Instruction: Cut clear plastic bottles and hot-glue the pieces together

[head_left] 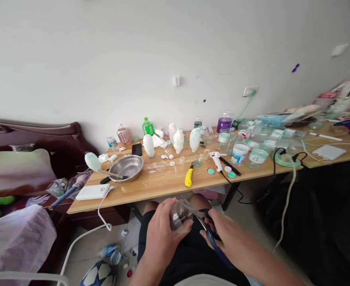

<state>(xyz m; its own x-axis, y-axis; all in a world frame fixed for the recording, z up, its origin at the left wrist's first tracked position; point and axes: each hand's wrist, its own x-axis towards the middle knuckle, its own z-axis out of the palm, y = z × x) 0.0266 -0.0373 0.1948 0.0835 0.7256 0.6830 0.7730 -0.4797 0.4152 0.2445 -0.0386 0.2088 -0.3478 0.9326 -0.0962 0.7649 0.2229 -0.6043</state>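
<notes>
My left hand (164,228) is wrapped round a clear plastic piece (179,216), which looks like a cut part of a bottle, held above my lap. In my right hand (227,232) is a pair of scissors (212,236) with dark blue handles. The blades are spread and reach to the upper right edge of the clear piece; whether they are cutting into it I cannot tell. On the table in front of my hands lies a yellow utility knife (189,176). A white glue gun (216,161) rests to its right, near several loose turquoise and white caps.
The wooden table (160,184) carries a metal bowl (127,167), several white wrapped shapes (178,142), a white power bank (93,192) and many clear bottles (258,156) on the right. A power strip (286,159) trails cords over the front edge. A ball (98,274) sits on the floor.
</notes>
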